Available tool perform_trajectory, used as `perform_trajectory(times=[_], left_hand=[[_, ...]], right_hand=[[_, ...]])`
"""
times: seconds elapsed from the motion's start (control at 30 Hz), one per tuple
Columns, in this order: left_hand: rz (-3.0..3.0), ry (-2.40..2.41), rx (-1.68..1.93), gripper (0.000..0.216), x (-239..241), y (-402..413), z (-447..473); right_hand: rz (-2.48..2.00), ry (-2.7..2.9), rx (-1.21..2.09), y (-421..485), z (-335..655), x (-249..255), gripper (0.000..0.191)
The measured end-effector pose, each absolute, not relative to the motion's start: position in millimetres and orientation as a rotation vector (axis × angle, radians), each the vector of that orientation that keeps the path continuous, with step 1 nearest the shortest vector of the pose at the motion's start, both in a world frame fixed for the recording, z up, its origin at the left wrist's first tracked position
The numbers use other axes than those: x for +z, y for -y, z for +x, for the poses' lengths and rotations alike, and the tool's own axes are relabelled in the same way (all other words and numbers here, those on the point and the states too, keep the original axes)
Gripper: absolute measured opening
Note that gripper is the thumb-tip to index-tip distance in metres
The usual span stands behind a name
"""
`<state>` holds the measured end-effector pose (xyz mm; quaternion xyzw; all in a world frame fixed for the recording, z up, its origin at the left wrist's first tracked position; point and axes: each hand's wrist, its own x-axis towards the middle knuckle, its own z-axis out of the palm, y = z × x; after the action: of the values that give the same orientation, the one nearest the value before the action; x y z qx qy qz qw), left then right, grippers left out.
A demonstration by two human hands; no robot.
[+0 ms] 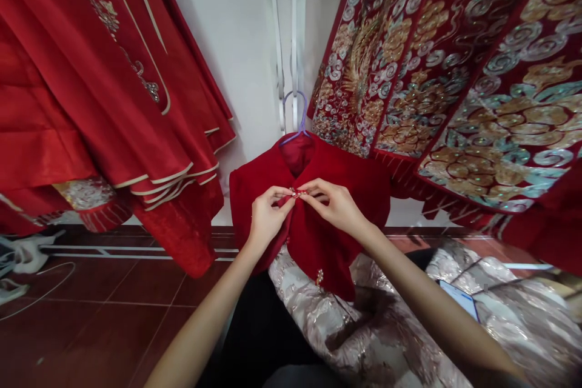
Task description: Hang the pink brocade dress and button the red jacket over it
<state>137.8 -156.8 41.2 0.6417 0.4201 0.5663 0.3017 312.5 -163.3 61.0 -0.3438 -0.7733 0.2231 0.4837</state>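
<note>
A dark red velvet capelet point(336, 163) hangs on a purple hanger point(302, 115) hooked to a white metal rack. At its neckline sits a small shiny clasp point(296, 193), red and gold in colour. My left hand point(269, 212) pinches the clasp's left end, and my right hand point(336, 206) pinches the right end. Both sets of fingertips nearly meet at the middle of the collar, so the clasp's exact shape is partly covered. Lower on the right front panel is a gold ornament point(319, 279). The capelet's lower edge lies over a silvery pink brocade cloth point(309, 309).
Red garments with cream piping point(136, 103) hang at left. Embroidered red garments point(436, 73) hang at right. A phone point(459, 300) rests on the brocade beside my right forearm. White shoes point(31, 254) and a thin cable point(59, 279) lie on the tiled floor at left.
</note>
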Motion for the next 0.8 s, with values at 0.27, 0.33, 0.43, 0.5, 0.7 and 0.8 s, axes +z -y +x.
perform_trajectory(times=[0.27, 0.33, 0.43, 0.5, 0.7, 0.8], left_hand=[[1.891, -1.173, 1.399, 0.017, 51.3, 161.3, 131.8], [1.915, -1.173, 1.398, 0.017, 52.3, 162.1, 132.1], [1.979, -1.212, 1.408, 0.014, 52.8, 162.0, 133.3], [2.063, -1.257, 1.387, 0.012, 54.4, 162.0, 134.4], [2.428, -1.359, 1.254, 0.01, 69.7, 162.4, 137.7], [2.505, -1.302, 1.187, 0.01, 73.2, 160.8, 139.7]], right_hand=[[-0.879, 1.826, 0.447, 159.5, 307.9, 56.3, 0.017], [-0.877, 1.805, 0.484, 159.1, 307.9, 55.8, 0.017], [-0.879, 1.779, 0.549, 157.8, 308.9, 55.5, 0.017], [-0.884, 1.763, 0.599, 156.7, 309.9, 56.1, 0.018], [-0.856, 1.799, 0.675, 152.8, 315.8, 66.6, 0.014], [-0.831, 1.852, 0.673, 148.6, 315.9, 67.3, 0.01]])
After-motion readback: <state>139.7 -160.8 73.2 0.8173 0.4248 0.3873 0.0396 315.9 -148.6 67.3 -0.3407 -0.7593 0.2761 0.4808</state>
